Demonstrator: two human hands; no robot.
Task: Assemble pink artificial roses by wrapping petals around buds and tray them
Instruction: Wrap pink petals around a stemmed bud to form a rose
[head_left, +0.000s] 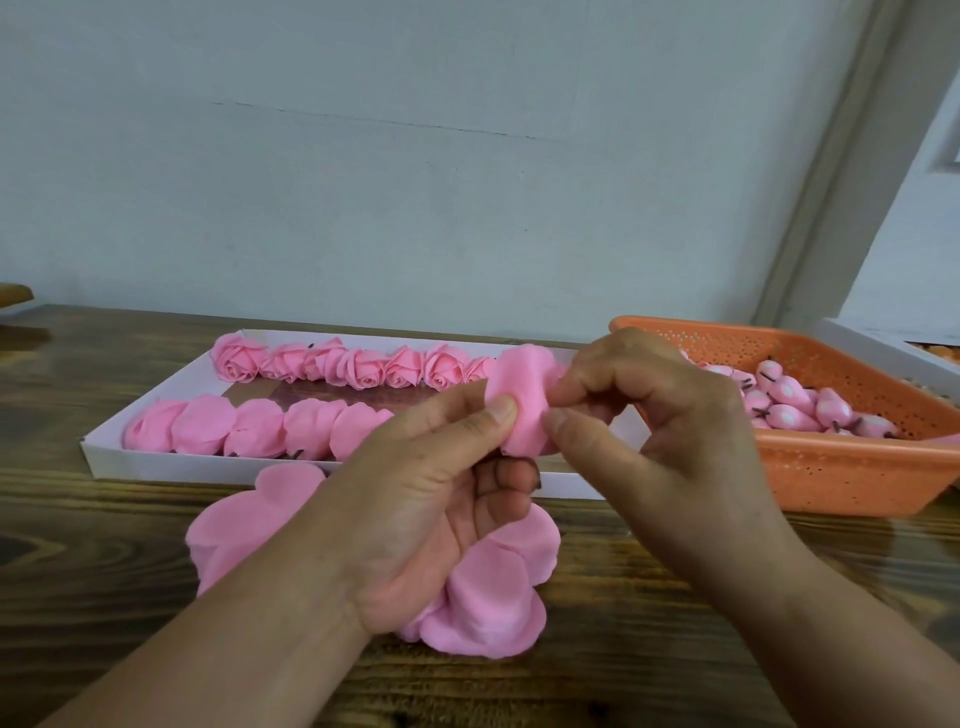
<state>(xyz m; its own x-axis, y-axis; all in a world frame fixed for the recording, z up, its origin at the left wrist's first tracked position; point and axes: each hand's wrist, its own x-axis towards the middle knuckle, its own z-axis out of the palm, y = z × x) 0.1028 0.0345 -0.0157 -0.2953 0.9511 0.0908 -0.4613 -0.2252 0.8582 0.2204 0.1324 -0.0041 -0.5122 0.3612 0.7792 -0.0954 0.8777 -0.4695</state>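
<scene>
Two rows of pink pieces fill the white tray (124, 460) on the wooden counter (104, 561): finished roses (332, 364) along its far side and wrapped pieces (249, 431) along its near side, the right ends of both rows hidden behind the hands. Right of the tray, touching or nearly so, sits an orange basket (841, 467) holding buds (789, 410). Just in front of the tray lies a heap of loose petals (483, 597), partly covered by the left forearm. Above the tray's near edge, the left hand (441, 499) pinches a petal-wrapped rose (522, 400) between thumb and curled fingers, while the right hand (660, 415) pinches the same rose's right side with thumb and bent fingers.
</scene>
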